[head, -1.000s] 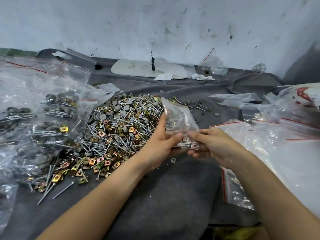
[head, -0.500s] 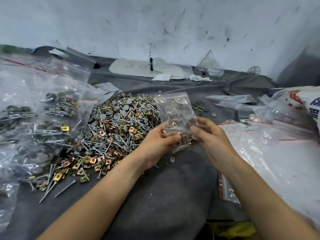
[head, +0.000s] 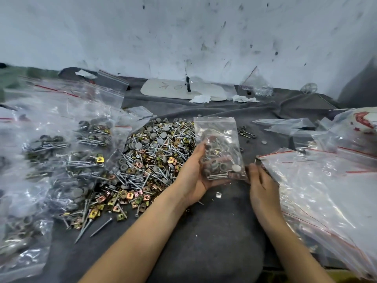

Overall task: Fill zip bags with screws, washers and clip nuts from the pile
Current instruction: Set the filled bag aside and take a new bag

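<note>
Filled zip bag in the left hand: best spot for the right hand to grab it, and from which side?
Pinch the flat empty top strip of the zip bag just under the seal, coming from the right. The hardware has sunk to the bottom, where the left hand cradles it; the right hand is free beside it.

This looks like a small hand-packing workshop. The work surface is a rumpled grey cloth [head: 214, 237] set against a scuffed, stained white wall [head: 183, 33]. A loose pile of screws, washers and clip nuts [head: 151, 160] lies in the middle of the cloth. Filled zip bags [head: 67, 152] crowd the left side, and a stack of empty zip bags [head: 326, 190] with red seal lines lies on the right. At the far edge, beside the wall, lie a hand-marked white card [head: 175, 90] and scraps of paper [head: 201, 98].
</note>
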A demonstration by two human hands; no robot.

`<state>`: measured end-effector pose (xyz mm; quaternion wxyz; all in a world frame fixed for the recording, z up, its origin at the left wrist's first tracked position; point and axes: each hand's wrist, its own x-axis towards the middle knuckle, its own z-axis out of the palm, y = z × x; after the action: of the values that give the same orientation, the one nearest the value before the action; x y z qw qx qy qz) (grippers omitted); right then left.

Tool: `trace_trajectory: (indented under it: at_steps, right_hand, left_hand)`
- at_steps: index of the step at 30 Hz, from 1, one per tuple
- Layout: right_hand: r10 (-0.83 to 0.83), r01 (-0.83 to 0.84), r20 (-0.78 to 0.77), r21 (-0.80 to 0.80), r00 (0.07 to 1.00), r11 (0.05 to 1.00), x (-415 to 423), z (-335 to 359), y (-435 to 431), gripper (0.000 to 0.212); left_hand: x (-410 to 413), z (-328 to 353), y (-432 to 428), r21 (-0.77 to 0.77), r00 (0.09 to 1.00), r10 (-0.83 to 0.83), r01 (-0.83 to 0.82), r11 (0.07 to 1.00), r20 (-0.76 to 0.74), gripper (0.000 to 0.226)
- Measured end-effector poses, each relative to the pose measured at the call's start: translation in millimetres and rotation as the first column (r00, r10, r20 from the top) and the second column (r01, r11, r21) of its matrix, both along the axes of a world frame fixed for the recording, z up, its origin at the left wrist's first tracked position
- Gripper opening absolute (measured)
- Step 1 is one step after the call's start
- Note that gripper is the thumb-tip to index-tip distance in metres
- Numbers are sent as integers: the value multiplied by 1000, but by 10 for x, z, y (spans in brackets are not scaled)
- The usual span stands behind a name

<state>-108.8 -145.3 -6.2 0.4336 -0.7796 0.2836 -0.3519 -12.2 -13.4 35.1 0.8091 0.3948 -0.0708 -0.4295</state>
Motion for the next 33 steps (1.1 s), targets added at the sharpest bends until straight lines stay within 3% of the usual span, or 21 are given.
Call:
trace_trajectory:
  at_steps: [3,6,9,11,13,14,16,17,18,20,22,24,26,27,29,31,33]
  right_hand:
    - [-30,29,15,76,999,997,-113,-64,-75,34]
    - [12,-13,8,110,1000,994,-74,-79,-49,32]
    - [40,-40,-1,103,999,994,-9,-58,5,26]
    - [34,-33,-16,70,999,997,55,-29,12,24]
    - [28,-28,-26,24,999,999,116,14,25,23]
    - [30,-29,-35,11,999,1000,136,30,35,22]
    - [38,-38,-51,-3,998,999,147,43,70,21]
    - [38,-39,-51,-6,998,999,141,43,84,21]
    - [41,-41,-50,-5,998,999,135,38,102,21]
    - [53,-55,-63,-23,997,998,150,24,146,20]
    - [51,-63,-107,-104,993,993,202,28,210,18]
    - [-28,-17,-132,-323,991,946,243,45,304,16]
    - [-222,119,-120,-561,968,819,248,70,344,15]
    - [-326,176,-145,-607,934,775,250,99,340,17]
    - [-430,187,-401,-518,809,835,221,134,314,29]
    - [-391,196,-593,-367,703,909,201,145,244,45]
    - [-366,167,-659,-347,656,923,183,141,218,53]
  left_hand:
    - [-70,43,41,74,1000,4,-5,997,6,35]
    - [6,233,409,37,999,38,-39,999,28,32]
    - [243,562,956,32,943,170,-187,982,286,38]
    - [569,880,1322,62,776,318,-415,908,545,36]
    - [966,1139,1639,140,409,249,-717,683,878,27]
    - [1150,1190,1779,194,256,51,-832,520,965,34]
    - [1462,1073,2010,251,170,-442,-959,130,881,56]
    - [1543,971,2080,199,157,-571,-980,11,806,63]
    - [1564,864,2125,174,144,-649,-985,-18,747,66]
    - [1577,632,2159,278,166,-769,-960,16,618,62]
    - [1616,472,2197,443,266,-853,-895,-46,449,58]
    - [1626,481,2209,509,351,-838,-855,-104,418,60]
    - [1560,522,2126,484,376,-792,-867,-117,481,62]
    - [1491,526,2033,446,344,-776,-890,-90,529,63]
    - [1226,477,1712,367,186,-745,-926,84,641,67]
    - [881,395,1308,292,10,-655,-900,323,756,66]
    - [624,284,929,249,-94,-595,-848,468,798,60]
